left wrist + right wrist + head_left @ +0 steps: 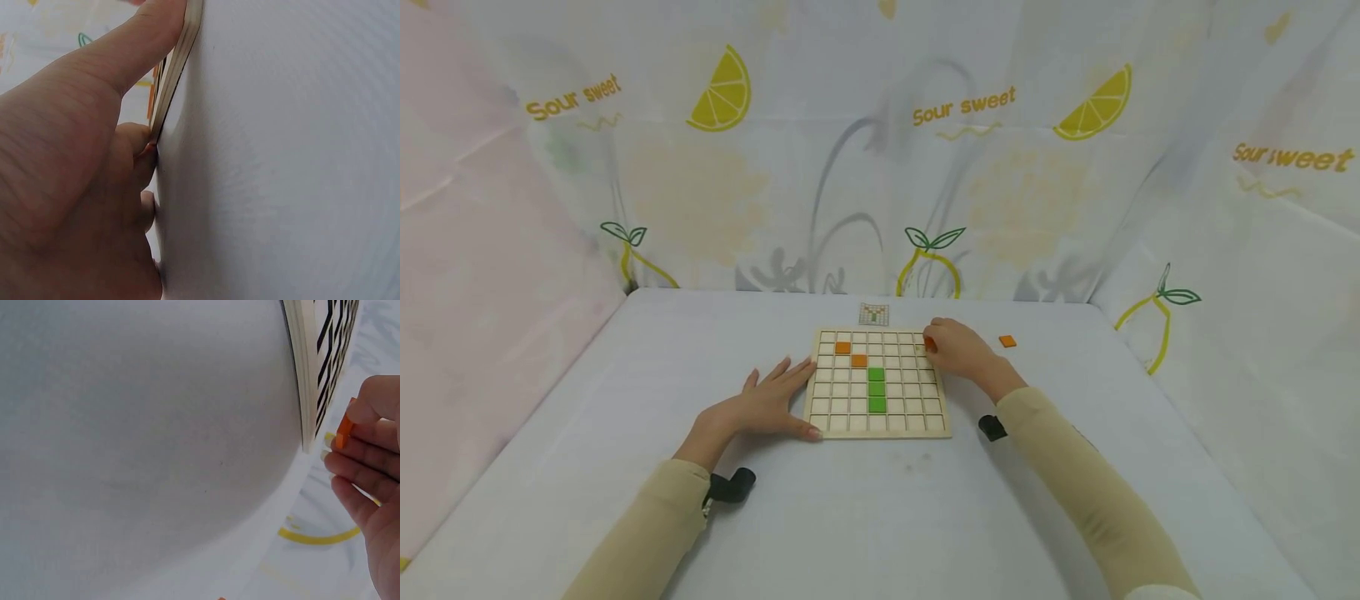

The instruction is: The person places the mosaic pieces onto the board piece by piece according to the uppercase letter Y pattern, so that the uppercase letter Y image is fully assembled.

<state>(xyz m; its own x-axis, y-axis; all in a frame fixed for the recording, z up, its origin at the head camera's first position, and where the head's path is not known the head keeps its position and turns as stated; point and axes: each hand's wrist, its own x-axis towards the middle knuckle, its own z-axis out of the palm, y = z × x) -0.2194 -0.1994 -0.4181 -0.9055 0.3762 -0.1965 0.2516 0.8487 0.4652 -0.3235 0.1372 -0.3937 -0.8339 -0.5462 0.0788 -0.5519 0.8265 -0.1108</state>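
Note:
A wooden grid board [842, 422] lies on the white table, with two orange tiles [843, 347] set diagonally at its upper left and three green tiles [877, 389] in a column near the middle. My left hand [760, 408] rests at the board's left edge, fingers spread and thumb at the near corner. Over the board's upper right corner, my right hand [958, 348] pinches an orange tile [345, 428] between thumb and fingers. In the left wrist view the left thumb [134, 47] touches the board's side.
A small pattern card [874, 314] lies just behind the board. One loose orange tile [1007, 341] sits on the table to the right. Printed fabric [820, 167] hangs around the table's back and sides. Black wrist cameras [733, 485] sit below both wrists.

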